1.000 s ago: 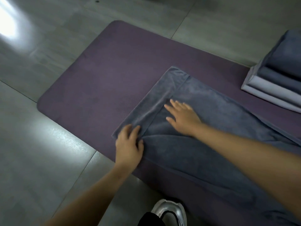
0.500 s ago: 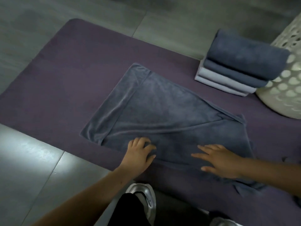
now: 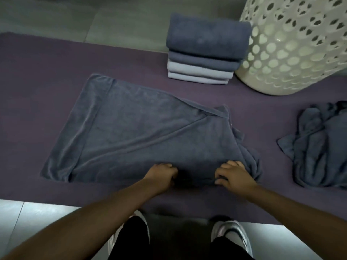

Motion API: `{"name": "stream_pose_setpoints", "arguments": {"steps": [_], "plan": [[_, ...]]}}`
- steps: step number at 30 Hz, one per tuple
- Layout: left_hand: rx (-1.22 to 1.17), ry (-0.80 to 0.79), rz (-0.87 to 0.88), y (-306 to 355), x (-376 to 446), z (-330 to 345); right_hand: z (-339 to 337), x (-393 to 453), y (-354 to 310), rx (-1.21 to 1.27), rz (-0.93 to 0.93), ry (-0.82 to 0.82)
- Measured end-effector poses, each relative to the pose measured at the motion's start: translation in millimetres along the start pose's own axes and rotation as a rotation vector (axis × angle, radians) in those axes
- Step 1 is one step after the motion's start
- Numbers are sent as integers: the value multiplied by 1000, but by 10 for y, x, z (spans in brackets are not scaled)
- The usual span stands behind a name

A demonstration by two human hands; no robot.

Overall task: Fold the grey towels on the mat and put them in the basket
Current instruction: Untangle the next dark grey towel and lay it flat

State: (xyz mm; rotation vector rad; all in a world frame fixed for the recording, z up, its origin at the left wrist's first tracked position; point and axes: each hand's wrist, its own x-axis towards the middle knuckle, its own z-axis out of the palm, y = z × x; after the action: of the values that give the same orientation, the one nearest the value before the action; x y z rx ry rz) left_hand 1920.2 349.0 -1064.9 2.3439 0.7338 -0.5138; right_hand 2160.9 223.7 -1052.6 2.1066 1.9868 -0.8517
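Grey towel (image 3: 142,132) edge now gripped, both hands.

Grey towel (image 3: 131,132) spread flat on purple mat (image 3: 37,81), partly folded: diagonal fold line runs across it, left edge turned over in a strip, right end bunched and rumpled. Its near edge sits close to the mat's front edge. Stack of 4 folded towels (image 3: 204,51) at the mat's far edge, 2 dark grey on top, 2 lighter below, just beside the white perforated basket (image 3: 293,49), which stands on the mat's far right. Crumpled grey towel (image 3: 319,147) lies unfolded on the mat at right, apart from the spread one.
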Motion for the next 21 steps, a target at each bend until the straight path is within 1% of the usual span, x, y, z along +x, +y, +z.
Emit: {"name": "stream_pose_setpoints", "arguments": {"steps": [2,4,6,7,8,9,10,12,13,14,16,17,18,19,20,21], "plan": [[-32,-104,16,30,30,-80,16,-100,98,52,-61,63],[-37,-220,30,99,51,-143,49,-193,163,51,-122,67],[-44,-315,29,181,86,-165,58,-221,160,13,-124,-53],[-51,-328,28,209,113,-168,52,-206,151,-39,-122,-113],[-60,-309,19,226,144,-173,46,-170,146,-97,-113,-162],[-81,-242,7,227,175,-185,18,-114,137,-126,-109,-158],[-117,-140,-6,207,214,-195,-20,-55,120,-136,-112,-93],[-180,54,-30,171,301,-221,-96,70,145,0,-74,153],[-198,121,-43,167,356,-244,-136,129,182,87,-41,243],[-222,166,-60,169,417,-268,-207,188,199,123,-11,305],[-274,213,-88,233,555,-363,-335,297,241,112,28,410],[-296,238,-87,275,634,-418,-401,343,270,116,56,488],[-313,257,-78,318,718,-469,-447,384,314,131,105,554],[-326,272,-64,372,799,-527,-499,419,351,161,181,586],[-338,275,-52,429,884,-585,-541,451,396,225,275,564],[-345,269,-43,489,970,-641,-576,487,465,352,368,499]]}}
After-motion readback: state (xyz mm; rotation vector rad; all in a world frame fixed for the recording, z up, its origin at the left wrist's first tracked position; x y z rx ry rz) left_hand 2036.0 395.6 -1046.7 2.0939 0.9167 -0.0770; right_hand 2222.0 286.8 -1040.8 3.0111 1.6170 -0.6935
